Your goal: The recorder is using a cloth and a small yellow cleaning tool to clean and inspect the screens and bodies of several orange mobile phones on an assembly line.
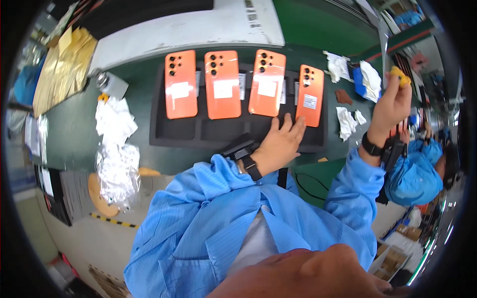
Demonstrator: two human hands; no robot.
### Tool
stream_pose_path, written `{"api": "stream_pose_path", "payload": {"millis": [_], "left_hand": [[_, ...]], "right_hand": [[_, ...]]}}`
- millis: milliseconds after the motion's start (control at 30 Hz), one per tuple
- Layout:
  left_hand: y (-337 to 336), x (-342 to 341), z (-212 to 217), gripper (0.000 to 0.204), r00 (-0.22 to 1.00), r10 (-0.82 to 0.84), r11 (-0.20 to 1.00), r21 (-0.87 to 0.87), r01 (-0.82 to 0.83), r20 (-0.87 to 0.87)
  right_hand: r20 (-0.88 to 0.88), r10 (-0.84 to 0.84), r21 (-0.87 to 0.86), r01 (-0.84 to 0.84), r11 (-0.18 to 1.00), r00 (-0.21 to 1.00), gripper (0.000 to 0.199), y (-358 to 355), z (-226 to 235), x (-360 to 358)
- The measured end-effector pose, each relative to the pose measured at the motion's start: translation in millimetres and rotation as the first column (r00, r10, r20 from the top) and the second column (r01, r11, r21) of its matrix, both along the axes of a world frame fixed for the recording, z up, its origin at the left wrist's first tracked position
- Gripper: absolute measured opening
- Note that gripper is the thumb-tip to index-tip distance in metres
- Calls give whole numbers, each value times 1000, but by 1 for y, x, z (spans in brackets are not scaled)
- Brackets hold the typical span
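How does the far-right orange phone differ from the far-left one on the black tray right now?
The far-right orange phone looks smaller and sits lower on the black tray than the far-left orange phone. The left hand touches the right one's lower end; nothing touches the left one. The right one's white sticker is small, the left one's larger. Both lie back up, camera lenses toward the tray's far edge. The right hand holds a yellow piece away from both.

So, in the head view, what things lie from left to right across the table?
Gold bags → crumpled white wrappers → four orange phones on the black tray, left hand touching the last → white cloths → right hand holding a yellow piece.
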State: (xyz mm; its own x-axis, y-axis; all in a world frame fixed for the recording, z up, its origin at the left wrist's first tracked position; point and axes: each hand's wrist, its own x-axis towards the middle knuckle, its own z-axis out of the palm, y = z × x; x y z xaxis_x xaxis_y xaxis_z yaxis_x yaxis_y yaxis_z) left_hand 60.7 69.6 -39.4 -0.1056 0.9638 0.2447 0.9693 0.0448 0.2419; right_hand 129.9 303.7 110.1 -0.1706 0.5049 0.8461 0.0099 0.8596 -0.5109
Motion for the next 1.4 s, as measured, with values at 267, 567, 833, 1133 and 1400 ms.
{"api": "stream_pose_path", "payload": {"millis": [267,567,833,1133,1400], "left_hand": [[-42,-19,13,57,972,72,972,203,-119,224],[-62,-67,13,29,854,481,847,144,-511,200],[-53,-65,3,15,820,459,828,171,-535,343],[-63,-69,0,26,840,336,834,281,-476,427],[-66,-61,3,38,933,280,905,261,-335,226]], "right_hand": [[640,122,261,-364,894,758,11,-121,-98,-45],[760,230,111,-470,876,608,15,-141,-135,-46],[824,174,84,-421,903,539,29,-154,-126,-51],[816,95,153,-372,916,570,18,-156,-135,-66],[801,246,-90,-297,951,546,9,-152,-138,-66]]}}
